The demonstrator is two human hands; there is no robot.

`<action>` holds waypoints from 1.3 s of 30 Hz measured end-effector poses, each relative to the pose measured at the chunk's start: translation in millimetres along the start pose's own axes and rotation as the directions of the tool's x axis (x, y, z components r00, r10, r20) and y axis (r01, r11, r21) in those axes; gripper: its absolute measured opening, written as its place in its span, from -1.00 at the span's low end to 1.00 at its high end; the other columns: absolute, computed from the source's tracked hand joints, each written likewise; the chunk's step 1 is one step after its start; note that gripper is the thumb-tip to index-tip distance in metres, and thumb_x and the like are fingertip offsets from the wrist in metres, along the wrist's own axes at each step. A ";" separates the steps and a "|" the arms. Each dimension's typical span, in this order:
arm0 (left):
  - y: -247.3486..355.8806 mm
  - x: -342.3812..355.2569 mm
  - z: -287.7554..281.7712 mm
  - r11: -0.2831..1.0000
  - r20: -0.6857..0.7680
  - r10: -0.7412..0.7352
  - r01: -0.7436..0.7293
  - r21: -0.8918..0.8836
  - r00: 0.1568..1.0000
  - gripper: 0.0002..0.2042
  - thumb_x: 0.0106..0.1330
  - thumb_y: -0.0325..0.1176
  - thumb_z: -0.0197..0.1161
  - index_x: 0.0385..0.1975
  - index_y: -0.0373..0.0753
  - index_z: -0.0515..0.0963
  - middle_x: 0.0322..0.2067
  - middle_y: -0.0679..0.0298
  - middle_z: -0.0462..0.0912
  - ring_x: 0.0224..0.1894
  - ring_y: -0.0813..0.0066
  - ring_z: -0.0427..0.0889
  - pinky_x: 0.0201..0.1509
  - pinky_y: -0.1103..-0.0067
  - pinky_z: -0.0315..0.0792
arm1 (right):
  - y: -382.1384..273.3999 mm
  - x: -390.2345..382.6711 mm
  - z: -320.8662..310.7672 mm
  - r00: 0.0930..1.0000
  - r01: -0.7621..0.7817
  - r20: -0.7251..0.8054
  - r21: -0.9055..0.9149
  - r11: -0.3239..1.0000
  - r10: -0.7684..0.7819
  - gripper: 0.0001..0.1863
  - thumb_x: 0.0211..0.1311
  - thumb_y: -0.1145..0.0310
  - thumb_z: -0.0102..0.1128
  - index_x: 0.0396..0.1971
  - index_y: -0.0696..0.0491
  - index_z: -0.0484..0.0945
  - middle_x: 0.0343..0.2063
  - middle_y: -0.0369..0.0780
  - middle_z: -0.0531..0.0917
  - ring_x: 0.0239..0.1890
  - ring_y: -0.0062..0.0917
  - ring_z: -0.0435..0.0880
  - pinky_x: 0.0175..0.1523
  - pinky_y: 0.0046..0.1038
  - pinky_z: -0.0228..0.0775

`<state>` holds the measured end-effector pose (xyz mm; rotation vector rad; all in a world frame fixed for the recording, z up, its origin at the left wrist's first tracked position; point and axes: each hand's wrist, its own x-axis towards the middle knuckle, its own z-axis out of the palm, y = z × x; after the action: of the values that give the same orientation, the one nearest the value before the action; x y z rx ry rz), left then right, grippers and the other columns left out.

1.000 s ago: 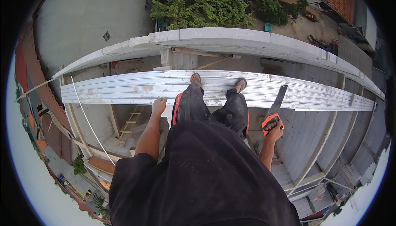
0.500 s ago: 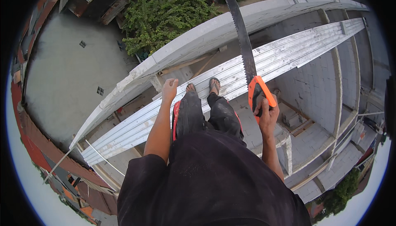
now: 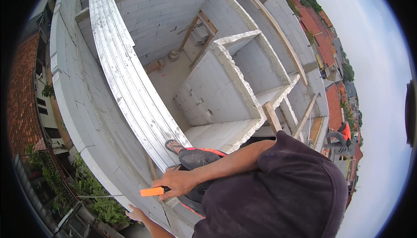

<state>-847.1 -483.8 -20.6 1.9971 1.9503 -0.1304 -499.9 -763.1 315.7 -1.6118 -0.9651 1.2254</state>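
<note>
In my right hand (image 3: 177, 183) is a handsaw with an orange and black handle (image 3: 152, 191). Its thin blade (image 3: 102, 196) points left, seen nearly edge-on, across the top of the light grey block wall (image 3: 100, 168). Further down the same wall, my left hand (image 3: 136, 214) grips the top edge, its fingers partly hidden around the outer side. Beneath my sandalled feet (image 3: 173, 146) runs a long ribbed metal plank (image 3: 126, 82), spattered with pale marks.
Right of the plank, a deep block-walled room drops to a floor holding a bucket (image 3: 173, 55). Rough wall tops (image 3: 236, 71) and wooden beams (image 3: 278, 29) cross beyond. Trees (image 3: 97, 190) and roofs lie below the outer wall. Another person in orange (image 3: 343, 134) is at far right.
My view and body have turned to the right along the plank. The raised saw has come down across the wall top. My left hand has moved onto the wall edge.
</note>
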 end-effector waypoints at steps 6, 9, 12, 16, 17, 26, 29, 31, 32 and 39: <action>28.1 53.8 41.5 0.986 -0.105 -0.131 0.140 0.088 0.986 -0.14 0.45 0.38 0.04 0.46 -0.29 0.31 0.33 -0.17 0.45 0.36 -0.19 0.46 0.38 0.07 0.43 | 72.2 56.7 3.3 0.962 0.269 -0.047 -0.002 0.963 -0.269 -0.53 0.40 0.02 0.34 -0.04 0.12 0.46 -0.48 -0.01 0.62 -0.32 0.09 0.63 -0.24 -0.03 0.35; 29.6 64.3 81.6 0.989 -0.266 -0.070 0.102 0.111 0.962 -0.17 0.50 0.38 -0.06 0.43 -0.28 0.36 0.26 -0.19 0.53 0.31 -0.15 0.53 0.35 0.06 0.44 | 106.6 86.0 -2.1 0.939 0.342 -0.039 -0.001 0.940 -0.342 -0.54 0.37 0.03 0.37 -0.05 0.10 0.45 -0.48 -0.02 0.63 -0.34 0.08 0.63 -0.27 -0.03 0.33; 49.4 63.8 93.0 0.993 -0.280 -0.038 0.067 0.095 0.959 -0.18 0.50 0.38 -0.07 0.42 -0.28 0.36 0.25 -0.19 0.54 0.30 -0.15 0.53 0.35 0.05 0.45 | 142.9 115.4 -6.8 0.918 0.395 -0.034 0.010 0.919 -0.394 -0.54 0.35 0.05 0.38 -0.06 0.09 0.45 -0.49 -0.03 0.62 -0.36 0.06 0.63 -0.28 -0.03 0.31; 52.5 60.2 96.6 0.996 -0.299 -0.002 0.029 0.086 0.954 -0.19 0.51 0.37 -0.07 0.42 -0.28 0.37 0.24 -0.18 0.55 0.29 -0.15 0.54 0.34 0.05 0.45 | 192.5 157.5 7.4 0.882 0.470 -0.067 0.111 0.876 -0.466 -0.55 0.33 0.07 0.39 -0.06 0.09 0.45 -0.53 -0.08 0.61 -0.39 0.01 0.63 -0.29 -0.07 0.33; 52.5 59.8 97.9 0.997 -0.300 0.008 0.017 0.080 0.954 -0.19 0.51 0.37 -0.07 0.41 -0.28 0.37 0.24 -0.18 0.55 0.29 -0.15 0.54 0.34 0.05 0.45 | 203.9 169.6 15.0 0.867 0.497 -0.102 0.107 0.861 -0.487 -0.56 0.32 0.08 0.40 -0.10 0.10 0.46 -0.57 -0.11 0.60 -0.43 -0.02 0.62 -0.32 -0.10 0.32; 38.8 60.1 100.3 1.000 -0.362 0.018 -0.018 0.003 0.932 -0.20 0.52 0.36 -0.09 0.40 -0.28 0.38 0.21 -0.18 0.57 0.27 -0.15 0.56 0.32 0.04 0.45 | 286.1 238.9 43.9 0.788 0.593 0.002 0.267 0.759 -0.616 -0.56 0.31 0.12 0.38 -0.13 0.17 0.44 -0.58 -0.09 0.60 -0.44 -0.04 0.63 -0.32 -0.14 0.35; 36.5 63.4 108.6 0.999 -0.379 0.011 -0.030 -0.043 0.925 -0.21 0.52 0.36 -0.09 0.40 -0.28 0.38 0.20 -0.18 0.57 0.26 -0.15 0.56 0.32 0.04 0.45 | 300.8 258.0 66.1 0.733 0.673 -0.066 0.212 0.708 -0.677 -0.49 0.38 0.04 0.35 0.09 0.13 0.52 -0.34 0.01 0.69 -0.22 -0.01 0.70 -0.14 -0.09 0.48; 35.5 65.6 111.9 0.998 -0.387 0.014 -0.038 -0.055 0.922 -0.21 0.53 0.35 -0.09 0.39 -0.29 0.39 0.20 -0.18 0.58 0.25 -0.15 0.57 0.31 0.04 0.45 | 306.3 265.9 74.6 0.693 0.717 -0.090 0.183 0.672 -0.715 -0.47 0.43 0.01 0.33 0.16 0.11 0.56 -0.23 0.05 0.73 -0.13 0.02 0.72 -0.06 -0.06 0.53; 33.6 66.2 111.8 0.997 -0.384 0.021 -0.046 -0.056 0.923 -0.21 0.53 0.35 -0.09 0.39 -0.29 0.39 0.20 -0.18 0.58 0.25 -0.15 0.57 0.31 0.04 0.45 | 307.7 266.3 76.9 0.687 0.722 -0.081 0.187 0.666 -0.722 -0.49 0.43 0.01 0.32 0.13 0.11 0.56 -0.25 0.05 0.73 -0.13 0.04 0.72 -0.07 -0.05 0.52; 36.2 75.8 117.1 0.993 -0.369 0.088 -0.112 -0.044 0.925 -0.22 0.54 0.34 -0.10 0.38 -0.29 0.40 0.18 -0.18 0.60 0.24 -0.14 0.58 0.30 0.03 0.46 | 313.8 256.5 87.2 0.712 0.695 0.010 0.134 0.707 -0.702 -0.55 0.33 0.12 0.34 -0.11 0.19 0.42 -0.56 -0.05 0.61 -0.42 -0.02 0.63 -0.27 -0.12 0.38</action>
<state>-787.4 -447.3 -146.6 2.1970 2.0259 0.3538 -506.3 -610.2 -69.5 -0.9451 -1.3508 0.7670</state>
